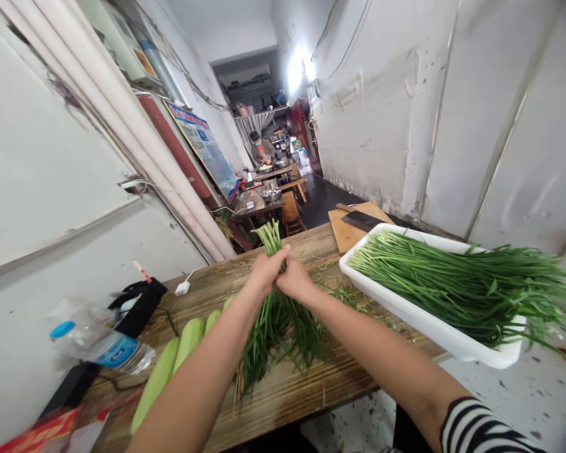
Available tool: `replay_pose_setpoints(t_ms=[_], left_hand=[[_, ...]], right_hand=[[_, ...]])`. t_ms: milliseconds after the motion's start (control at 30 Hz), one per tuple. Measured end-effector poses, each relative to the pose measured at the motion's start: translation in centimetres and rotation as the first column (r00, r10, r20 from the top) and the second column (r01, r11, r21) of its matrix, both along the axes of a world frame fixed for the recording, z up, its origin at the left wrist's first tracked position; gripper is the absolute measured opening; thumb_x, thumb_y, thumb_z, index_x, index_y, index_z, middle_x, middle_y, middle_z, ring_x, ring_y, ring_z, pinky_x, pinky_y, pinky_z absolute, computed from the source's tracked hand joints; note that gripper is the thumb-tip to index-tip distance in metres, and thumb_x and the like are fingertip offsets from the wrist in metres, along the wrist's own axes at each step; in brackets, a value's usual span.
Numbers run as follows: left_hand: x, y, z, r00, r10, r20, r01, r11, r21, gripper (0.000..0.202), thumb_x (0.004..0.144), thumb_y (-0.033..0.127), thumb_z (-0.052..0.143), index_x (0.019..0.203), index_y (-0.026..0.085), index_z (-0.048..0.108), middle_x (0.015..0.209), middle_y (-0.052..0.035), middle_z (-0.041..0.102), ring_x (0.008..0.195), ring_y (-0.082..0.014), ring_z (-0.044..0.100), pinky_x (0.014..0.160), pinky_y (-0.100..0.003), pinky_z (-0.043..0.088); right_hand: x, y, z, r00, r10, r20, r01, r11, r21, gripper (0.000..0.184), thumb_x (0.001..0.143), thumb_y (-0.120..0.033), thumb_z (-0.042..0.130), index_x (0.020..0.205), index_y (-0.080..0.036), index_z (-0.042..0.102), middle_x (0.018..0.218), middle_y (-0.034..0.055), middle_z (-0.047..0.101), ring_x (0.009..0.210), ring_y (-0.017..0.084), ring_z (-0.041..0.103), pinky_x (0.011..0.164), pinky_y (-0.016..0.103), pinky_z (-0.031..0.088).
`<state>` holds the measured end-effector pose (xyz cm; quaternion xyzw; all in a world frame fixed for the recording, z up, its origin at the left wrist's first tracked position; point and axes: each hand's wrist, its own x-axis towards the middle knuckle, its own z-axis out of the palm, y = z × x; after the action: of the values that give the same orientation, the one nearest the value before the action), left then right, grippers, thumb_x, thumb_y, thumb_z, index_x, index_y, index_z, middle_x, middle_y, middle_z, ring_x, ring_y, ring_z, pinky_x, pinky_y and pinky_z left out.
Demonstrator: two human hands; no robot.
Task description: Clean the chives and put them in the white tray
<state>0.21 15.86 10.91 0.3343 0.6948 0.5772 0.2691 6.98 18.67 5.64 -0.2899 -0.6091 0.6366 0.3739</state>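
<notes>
Both of my hands grip one bunch of garlic chives (283, 333) above the wooden table (349, 371). My left hand (262, 272) is closed around its upper part, and my right hand (294, 278) is closed right beside it, the two touching. Pale stem ends stick up above my fists, while the green leaves hang down and spread over the tabletop. To the right, a white plastic tray (405, 324) holds a large pile of garlic chives (453, 283), with leaf tips hanging past its far right end. Loose chive scraps (342, 296) lie between my right forearm and the tray.
Several pale green squashes (188, 340) lie left of my left forearm. Beyond them are a water bottle (117, 352) and a white plug (183, 287). A cleaver (362, 220) rests on a cutting board (342, 236) behind the tray. Farther back, a person (263, 150) is at another table.
</notes>
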Motion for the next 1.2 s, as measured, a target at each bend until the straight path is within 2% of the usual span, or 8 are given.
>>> replay_pose_setpoints(t_ms=[233, 433, 567, 633, 800, 933, 1067, 1200], left_hand=[[-2.5, 3.3, 8.9, 0.970, -0.165, 0.177, 0.112, 0.954, 0.279, 0.026, 0.081, 0.036, 0.049, 0.063, 0.017, 0.053, 0.081, -0.0050, 0.073, 0.087, -0.0194, 0.068, 0.081, -0.036, 0.053], [-2.8, 4.2, 9.2, 0.927, -0.309, 0.214, 0.256, 0.935, 0.244, 0.016, 0.080, 0.023, 0.054, 0.070, 0.012, 0.060, 0.076, -0.0085, 0.072, 0.081, -0.0209, 0.070, 0.076, -0.035, 0.054], [-3.4, 4.4, 7.3, 0.899, -0.334, 0.283, 0.297, 0.941, 0.164, 0.013, 0.079, 0.018, 0.052, 0.072, 0.012, 0.061, 0.070, -0.0065, 0.071, 0.067, -0.0170, 0.069, 0.069, -0.031, 0.055], [-3.9, 3.9, 6.6, 0.890, -0.328, 0.316, 0.308, 0.945, 0.113, 0.010, 0.078, 0.016, 0.054, 0.073, 0.013, 0.062, 0.059, -0.0025, 0.067, 0.052, -0.0128, 0.064, 0.057, -0.025, 0.053], [-3.7, 1.0, 5.1, 0.813, -0.388, 0.434, 0.455, 0.889, -0.057, 0.007, 0.075, 0.015, 0.060, 0.077, 0.011, 0.065, 0.057, -0.0043, 0.066, 0.049, -0.0152, 0.062, 0.056, -0.030, 0.053], [-2.8, -1.1, 2.7, 0.704, -0.482, 0.522, 0.597, 0.800, -0.066, 0.017, 0.071, 0.017, 0.061, 0.087, 0.011, 0.066, 0.092, -0.0145, 0.071, 0.094, -0.0300, 0.066, 0.085, -0.052, 0.049], [-2.5, -1.8, 0.1, 0.634, -0.546, 0.547, 0.658, 0.753, -0.010, 0.019, 0.065, 0.015, 0.061, 0.083, 0.011, 0.066, 0.092, -0.0151, 0.071, 0.102, -0.0315, 0.063, 0.094, -0.053, 0.042], [-1.4, -1.7, -1.2, 0.605, -0.604, 0.519, 0.650, 0.751, 0.117, 0.028, 0.060, 0.017, 0.058, 0.087, 0.016, 0.065, 0.086, -0.0070, 0.071, 0.093, -0.0252, 0.065, 0.097, -0.045, 0.041]], right_hand=[[3.0, 1.0, -6.5, 0.991, 0.066, 0.118, -0.076, 0.994, 0.079, 0.018, 0.070, -0.014, 0.065, 0.059, -0.020, 0.052, 0.047, -0.0020, 0.056, 0.061, 0.018, 0.063, 0.068, 0.028, 0.048], [7.3, -2.9, -9.3, 0.988, 0.071, 0.138, -0.106, 0.959, 0.264, 0.033, 0.068, -0.024, 0.072, 0.101, -0.019, 0.065, 0.127, 0.0124, 0.058, 0.127, 0.028, 0.043, 0.109, 0.038, 0.026], [7.9, -7.1, -11.5, 0.795, 0.477, 0.374, -0.601, 0.544, 0.586, 0.061, 0.076, -0.036, 0.065, 0.132, -0.020, 0.050, 0.145, 0.0126, 0.040, 0.136, 0.030, 0.032, 0.113, 0.043, 0.017], [7.3, -7.1, -12.3, 0.775, 0.474, 0.417, -0.626, 0.485, 0.610, 0.060, 0.076, -0.036, 0.064, 0.132, -0.018, 0.051, 0.143, 0.0139, 0.044, 0.135, 0.029, 0.035, 0.113, 0.041, 0.018], [5.9, -1.5, -11.1, 0.946, 0.205, 0.251, -0.304, 0.827, 0.473, 0.021, 0.061, -0.025, 0.075, 0.080, -0.019, 0.068, 0.102, 0.0103, 0.070, 0.111, 0.028, 0.056, 0.104, 0.038, 0.033], [6.2, 1.9, -8.4, 0.983, -0.024, 0.183, -0.054, 0.911, 0.410, 0.023, 0.071, -0.017, 0.064, 0.052, -0.020, 0.052, 0.074, 0.0098, 0.067, 0.098, 0.027, 0.058, 0.101, 0.041, 0.032], [6.7, 1.3, -5.5, 0.978, -0.186, 0.091, 0.145, 0.928, 0.343, 0.010, 0.079, -0.026, 0.060, 0.072, -0.019, 0.061, 0.089, 0.0103, 0.067, 0.103, 0.027, 0.057, 0.097, 0.039, 0.036], [5.6, -2.2, -4.5, 0.960, 0.143, -0.242, -0.119, 0.987, 0.112, 0.050, 0.068, -0.034, 0.073, 0.113, -0.019, 0.057, 0.104, 0.0045, 0.067, 0.098, 0.022, 0.060, 0.085, 0.032, 0.046]])
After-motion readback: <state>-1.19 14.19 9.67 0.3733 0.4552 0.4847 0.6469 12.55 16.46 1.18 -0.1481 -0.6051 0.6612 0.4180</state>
